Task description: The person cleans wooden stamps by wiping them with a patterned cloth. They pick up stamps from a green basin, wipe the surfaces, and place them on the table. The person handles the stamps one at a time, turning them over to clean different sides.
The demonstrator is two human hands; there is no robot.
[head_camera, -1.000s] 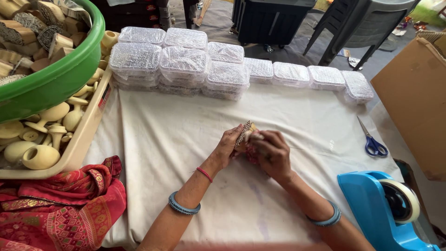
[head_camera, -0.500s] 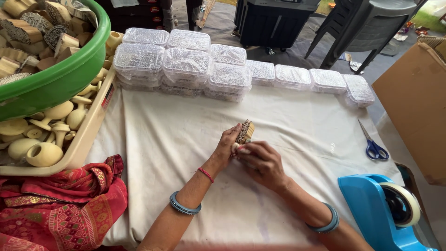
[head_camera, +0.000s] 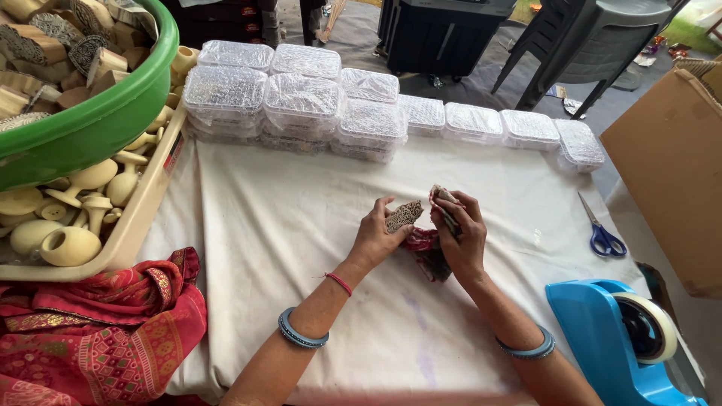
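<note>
My left hand (head_camera: 378, 234) holds a small carved wooden block (head_camera: 404, 215) with a patterned face, raised just above the white cloth-covered table (head_camera: 263, 248). My right hand (head_camera: 460, 233) grips a dark red patterned cloth (head_camera: 427, 248) that hangs down from its fingers onto the table. The two hands are close together near the table's middle, with the cloth beside the block.
Stacked clear plastic boxes (head_camera: 301, 105) line the table's far edge. A green tub of carved blocks (head_camera: 90, 128) sits over a beige tray of wooden pieces (head_camera: 75, 225) at left. Blue-handled scissors (head_camera: 602, 234), a blue tape dispenser (head_camera: 624, 338) and a cardboard box (head_camera: 669, 158) stand at right. Red fabric (head_camera: 98, 331) lies front left.
The hands were pressed together around the block; now they have drawn slightly apart, the left keeping the block and the right lifting the red cloth off it.
</note>
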